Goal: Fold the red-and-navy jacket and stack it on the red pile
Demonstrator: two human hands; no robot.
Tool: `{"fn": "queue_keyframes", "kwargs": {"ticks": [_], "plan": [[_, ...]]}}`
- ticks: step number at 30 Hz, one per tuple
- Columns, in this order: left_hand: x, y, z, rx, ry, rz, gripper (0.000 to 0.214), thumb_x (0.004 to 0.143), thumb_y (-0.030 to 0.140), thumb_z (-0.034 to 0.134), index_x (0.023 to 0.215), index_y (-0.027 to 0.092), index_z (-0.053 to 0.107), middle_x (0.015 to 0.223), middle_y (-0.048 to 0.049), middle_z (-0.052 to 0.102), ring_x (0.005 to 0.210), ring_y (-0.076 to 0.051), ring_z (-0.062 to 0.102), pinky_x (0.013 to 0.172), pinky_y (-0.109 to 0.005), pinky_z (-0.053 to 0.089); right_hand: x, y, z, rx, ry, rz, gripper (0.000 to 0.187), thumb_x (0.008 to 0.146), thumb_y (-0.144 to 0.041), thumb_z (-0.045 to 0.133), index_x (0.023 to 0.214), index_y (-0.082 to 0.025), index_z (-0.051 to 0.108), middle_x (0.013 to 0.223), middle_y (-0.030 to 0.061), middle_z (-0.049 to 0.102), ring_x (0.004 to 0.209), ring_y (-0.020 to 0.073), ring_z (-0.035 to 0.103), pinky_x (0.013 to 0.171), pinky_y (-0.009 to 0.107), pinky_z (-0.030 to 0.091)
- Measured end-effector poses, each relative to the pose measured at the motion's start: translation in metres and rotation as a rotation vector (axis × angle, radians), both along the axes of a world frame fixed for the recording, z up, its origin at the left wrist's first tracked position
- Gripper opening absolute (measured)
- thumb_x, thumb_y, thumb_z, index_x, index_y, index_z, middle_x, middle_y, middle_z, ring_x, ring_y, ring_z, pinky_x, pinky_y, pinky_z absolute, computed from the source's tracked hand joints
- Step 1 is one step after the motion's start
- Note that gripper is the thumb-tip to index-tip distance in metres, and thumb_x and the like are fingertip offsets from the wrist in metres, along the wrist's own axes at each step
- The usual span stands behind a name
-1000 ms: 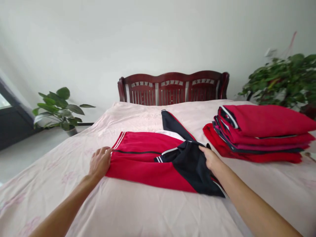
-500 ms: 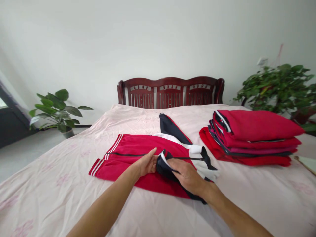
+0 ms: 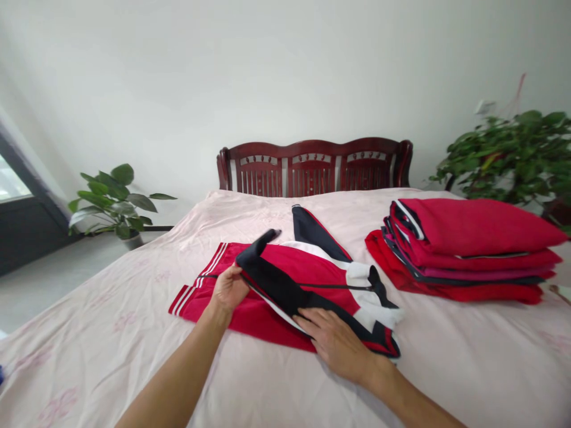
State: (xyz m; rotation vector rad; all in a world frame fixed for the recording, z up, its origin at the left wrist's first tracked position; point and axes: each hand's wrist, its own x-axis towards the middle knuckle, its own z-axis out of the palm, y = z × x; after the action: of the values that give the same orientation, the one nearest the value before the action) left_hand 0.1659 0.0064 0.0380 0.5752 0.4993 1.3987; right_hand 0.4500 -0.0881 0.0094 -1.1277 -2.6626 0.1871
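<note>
A red zip-up track jacket [image 3: 289, 260] with white shoulders and striped hem lies spread on the bed, its hem to the left. Its near dark navy sleeve [image 3: 279, 285] is laid over the red body, the end lifted and bent upward. Near that end, my left hand [image 3: 231, 288] is closed on the sleeve's edge. My right hand [image 3: 332, 342] rests with fingers stretched out on the sleeve's near edge, closer to the shoulder; its thumb is hidden. The far navy sleeve [image 3: 316, 233] points away toward the headboard.
To the right stands a stack of folded red and navy clothes [image 3: 482, 229] on the pale floral bedsheet [image 3: 111, 351]. A dark wooden headboard [image 3: 312, 169] is at the back. Potted plants [image 3: 118, 202] stand beyond both sides of the bed.
The near sleeve, bunched between both hands before, is now stretched out across the jacket. My left hand has moved left with its end; my right hand has shifted slightly toward me.
</note>
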Motion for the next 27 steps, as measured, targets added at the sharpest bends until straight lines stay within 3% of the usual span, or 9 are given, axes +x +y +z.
{"fn": "queue_keyframes", "kwargs": {"ticks": [3,6,8,12,16,21,25,27], "plan": [[-0.04,-0.012,-0.008,-0.138,-0.081,0.182,0.028,0.087,0.013,0.05,0.105,0.017,0.07,0.087,-0.0043,0.079,0.088,-0.019,0.074,0.099,-0.034,0.054,0.005,-0.003,-0.005,-0.009,0.007,-0.003,0.061,0.085,-0.008,0.045,0.142,-0.028,0.052,0.148,0.0038,0.049,0.136,0.0224,0.041,0.114,0.042,0.034],[-0.07,-0.019,-0.013,-0.322,-0.08,0.355,0.031,0.093,0.016,0.046,0.117,0.017,0.066,0.08,-0.0041,0.078,0.077,-0.019,0.075,0.093,-0.036,0.058,0.008,-0.003,-0.008,0.017,0.019,-0.027,0.063,0.083,-0.006,0.045,0.142,-0.028,0.053,0.149,0.0029,0.049,0.138,0.0218,0.04,0.116,0.042,0.032],[-0.086,-0.021,-0.012,-0.38,-0.032,0.383,0.031,0.093,0.016,0.047,0.119,0.015,0.064,0.074,-0.0042,0.077,0.069,-0.02,0.075,0.085,-0.037,0.061,0.012,-0.001,-0.009,0.047,0.013,-0.056,0.065,0.08,-0.003,0.045,0.14,-0.027,0.055,0.149,0.0037,0.049,0.137,0.0226,0.04,0.115,0.043,0.032],[-0.114,-0.029,-0.002,-0.466,0.082,0.435,0.023,0.092,0.015,0.049,0.107,0.013,0.066,0.066,-0.0038,0.074,0.058,-0.02,0.072,0.066,-0.033,0.064,0.028,-0.001,-0.005,0.121,-0.007,-0.166,0.069,0.073,0.005,0.042,0.132,-0.023,0.063,0.141,0.0074,0.056,0.13,0.0261,0.046,0.109,0.047,0.039],[-0.134,-0.043,0.005,-0.542,0.217,0.483,0.011,0.085,0.012,0.054,0.087,0.015,0.064,0.055,0.0,0.069,0.045,-0.018,0.066,0.045,-0.026,0.058,0.055,-0.012,0.001,0.139,0.004,-0.275,0.067,0.067,0.003,0.046,0.125,-0.023,0.066,0.117,0.0097,0.063,0.109,0.0269,0.056,0.095,0.045,0.048],[-0.147,-0.052,0.001,-0.628,0.36,0.442,0.015,0.085,0.014,0.052,0.071,0.016,0.057,0.046,-0.0024,0.063,0.032,-0.017,0.057,0.029,-0.024,0.047,0.094,-0.022,0.007,-0.064,0.037,-0.261,0.065,0.065,-0.004,0.049,0.121,-0.029,0.067,0.106,0.0054,0.064,0.105,0.0246,0.058,0.094,0.039,0.047],[-0.149,-0.05,-0.001,-0.608,0.428,0.485,0.009,0.082,0.011,0.058,0.074,0.015,0.057,0.048,-0.0001,0.062,0.034,-0.014,0.057,0.034,-0.02,0.049,0.119,-0.012,0.016,-0.303,0.085,-0.22,0.064,0.062,-0.006,0.052,0.12,-0.03,0.068,0.109,0.0029,0.066,0.103,0.0217,0.061,0.091,0.032,0.047],[-0.15,-0.048,0.001,-0.571,0.458,0.518,0.005,0.08,0.013,0.062,0.078,0.015,0.059,0.052,0.0005,0.063,0.037,-0.013,0.059,0.037,-0.02,0.051,0.124,-0.006,0.02,-0.345,0.09,-0.237,0.057,0.063,-0.006,0.052,0.111,-0.029,0.071,0.103,0.0013,0.068,0.094,0.0193,0.064,0.082,0.028,0.048]]}}
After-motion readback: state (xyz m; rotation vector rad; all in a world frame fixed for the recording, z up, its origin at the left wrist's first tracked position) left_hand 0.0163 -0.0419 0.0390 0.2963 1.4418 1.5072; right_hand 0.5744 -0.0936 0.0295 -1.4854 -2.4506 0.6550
